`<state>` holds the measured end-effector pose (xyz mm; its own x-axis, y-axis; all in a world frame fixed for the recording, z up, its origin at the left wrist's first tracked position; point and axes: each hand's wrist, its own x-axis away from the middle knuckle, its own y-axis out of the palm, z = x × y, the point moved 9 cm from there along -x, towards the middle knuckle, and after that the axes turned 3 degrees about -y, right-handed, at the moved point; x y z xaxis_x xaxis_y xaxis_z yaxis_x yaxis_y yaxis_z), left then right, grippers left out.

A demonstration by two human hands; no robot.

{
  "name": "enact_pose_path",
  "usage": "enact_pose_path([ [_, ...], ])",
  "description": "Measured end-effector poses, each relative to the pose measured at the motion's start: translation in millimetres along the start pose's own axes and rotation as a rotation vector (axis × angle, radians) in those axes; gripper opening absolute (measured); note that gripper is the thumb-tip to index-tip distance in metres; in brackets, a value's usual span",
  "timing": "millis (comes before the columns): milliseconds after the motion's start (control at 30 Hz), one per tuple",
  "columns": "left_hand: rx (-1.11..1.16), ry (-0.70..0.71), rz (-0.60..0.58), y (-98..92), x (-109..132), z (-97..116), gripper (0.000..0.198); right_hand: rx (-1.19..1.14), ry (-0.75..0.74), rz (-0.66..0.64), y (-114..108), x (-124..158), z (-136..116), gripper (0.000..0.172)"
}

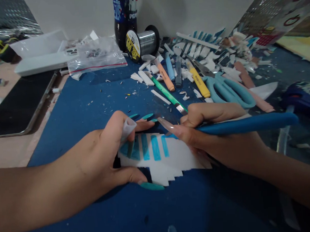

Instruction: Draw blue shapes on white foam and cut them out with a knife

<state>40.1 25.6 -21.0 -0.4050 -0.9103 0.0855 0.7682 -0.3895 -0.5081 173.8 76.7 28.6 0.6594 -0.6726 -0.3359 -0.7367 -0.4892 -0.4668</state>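
Observation:
A white paper strip with several blue stripes lies on the blue mat. My left hand presses it down from the left, fingers curled over its edge and thumb at its lower side. My right hand is closed round a blue marker, whose tip meets the paper's upper edge beside the last stripe.
Behind lie teal scissors, several highlighters, a green-handled knife and paper scraps. A wire spool and dark bottle stand at the wall. A plastic bag, white box and dark tablet are left.

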Motion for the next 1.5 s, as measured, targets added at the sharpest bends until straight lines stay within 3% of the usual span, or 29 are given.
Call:
enact_pose_path([
  [333,-0.109,0.046,0.071,-3.0,2,4,0.04,0.04,-0.007,-0.007,2,-1,1,0.044],
  [1233,-0.048,-0.001,0.019,-0.6,1,5,0.037,0.049,0.008,-0.09,6,5,2,0.045],
  [1500,-0.099,-0.005,0.021,-2.3,0,4,0.04,-0.061,0.037,-0.121,11,5,2,0.047],
])
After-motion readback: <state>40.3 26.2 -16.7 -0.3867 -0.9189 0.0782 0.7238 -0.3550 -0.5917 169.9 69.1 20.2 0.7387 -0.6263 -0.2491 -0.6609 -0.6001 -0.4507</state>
